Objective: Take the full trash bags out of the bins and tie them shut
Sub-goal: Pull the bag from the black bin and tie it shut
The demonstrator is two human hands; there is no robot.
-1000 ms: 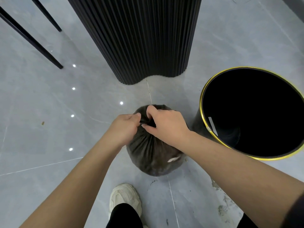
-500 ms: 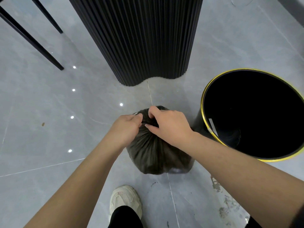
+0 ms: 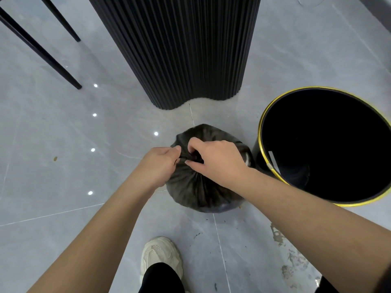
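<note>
A: Head view: how much has been done?

B: One dark trash bag [image 3: 203,187] has been taken out and is set on the grey tiled floor [image 3: 63,187], just beside the gold-rimmed black bin [image 3: 267,163], in which no bag is seen. Its mouth has been gathered into a neck [image 3: 190,156].

A: And the hands?

B: The neck is pinched from one side by the curled fingers of the left hand [image 3: 157,166] and from the other by the thumb and fingertips of the right hand [image 3: 218,161]. No finished knot can be made out, so the tying is judged to be under way. Other bins are not shown.

A: What is changed from a second ago?

B: Little; the same pinch is kept. A pale patch then seen low on the bag's front is gone from there. One is now shown at the bag's right side, so the bag is judged to have been turned.
</note>
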